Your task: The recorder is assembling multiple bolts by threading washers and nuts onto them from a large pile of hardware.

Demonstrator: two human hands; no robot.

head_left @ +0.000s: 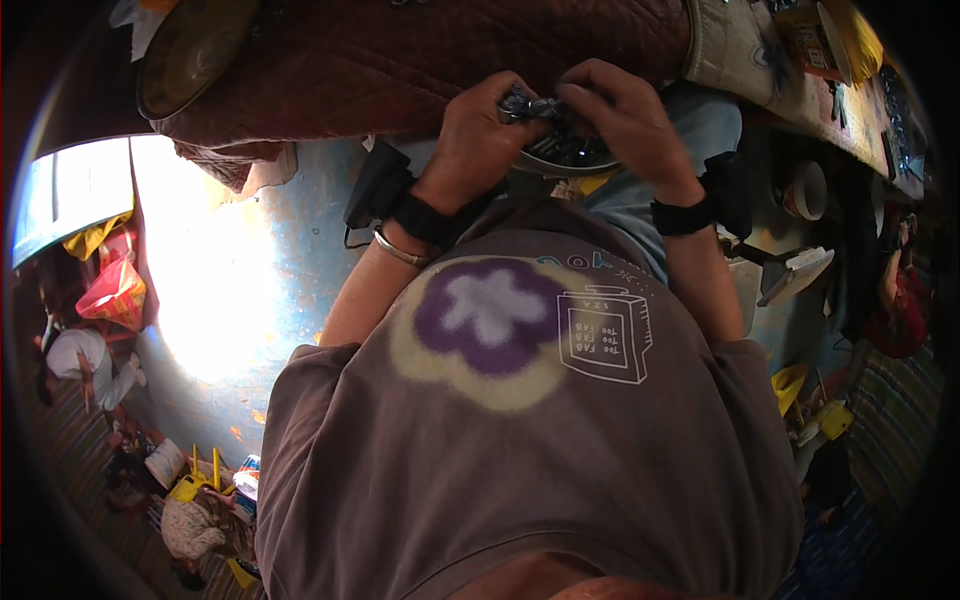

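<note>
My left hand [478, 132] is closed around a small bundle of dark, shiny strands [520, 103], which pokes out above the curled fingers. From the right, my right hand [628, 112] bends its fingers in and pinches at the end of the same bundle. What exactly the strands are is too small to make out. Just below both hands sits a round metal bowl [560, 170] holding more dark, glinting pieces; my fingers hide part of it.
A brown quilted cloth [400, 60] covers the surface beyond my hands. A round shallow pan [190, 55] lies at the far left. At the far right stands an open tub [815, 45]. Other people [85, 355] sit at the left, near a red bag [112, 293].
</note>
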